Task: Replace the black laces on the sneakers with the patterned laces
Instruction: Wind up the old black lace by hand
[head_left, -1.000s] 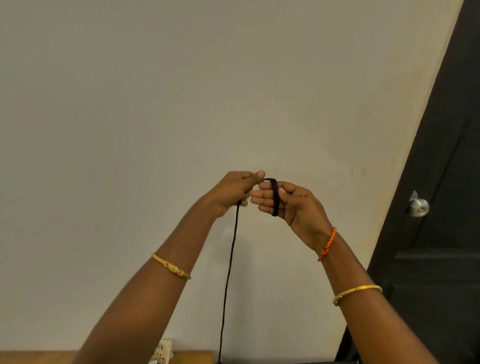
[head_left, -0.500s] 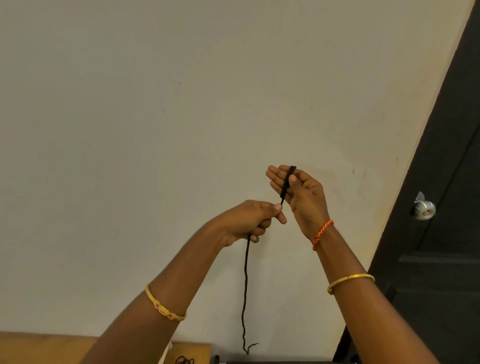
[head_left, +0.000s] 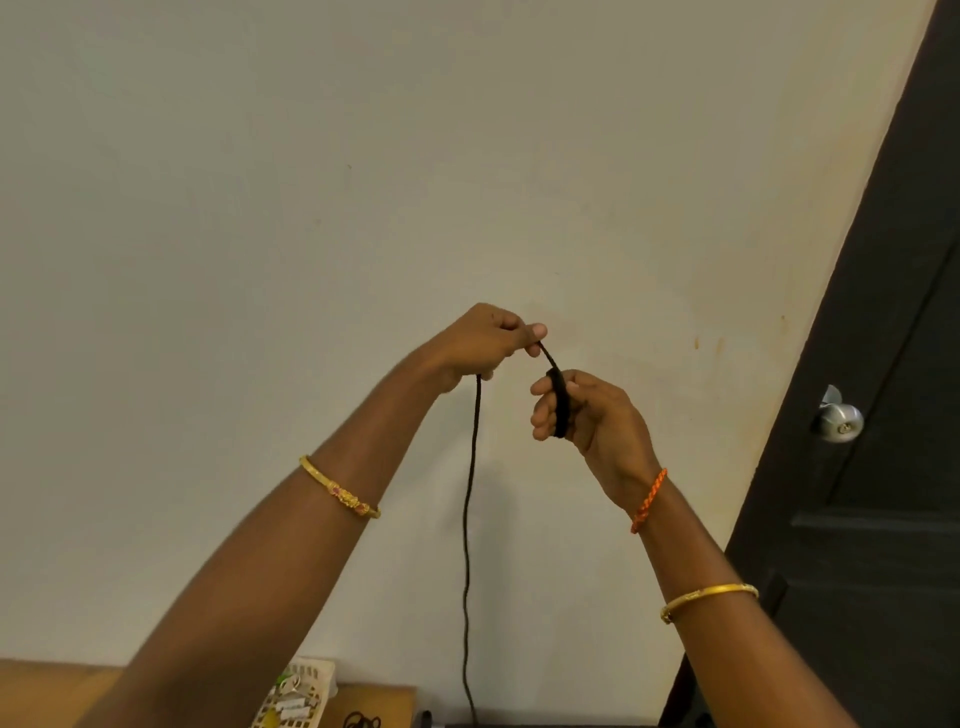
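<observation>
The left hand (head_left: 483, 340) pinches the black lace (head_left: 470, 499) taut while the right hand (head_left: 582, 410) grips its coil (head_left: 558, 402) around curled fingers (head_left: 540, 410), probably bundling the removed lace tidily.

Lace (head_left: 470, 519) cut off at the bottom edge, free end unseen. Basket (head_left: 296, 696) and table (head_left: 374, 706) mostly out of frame. Small dark tangle (head_left: 362, 721) by basket too cropped to identify.
</observation>
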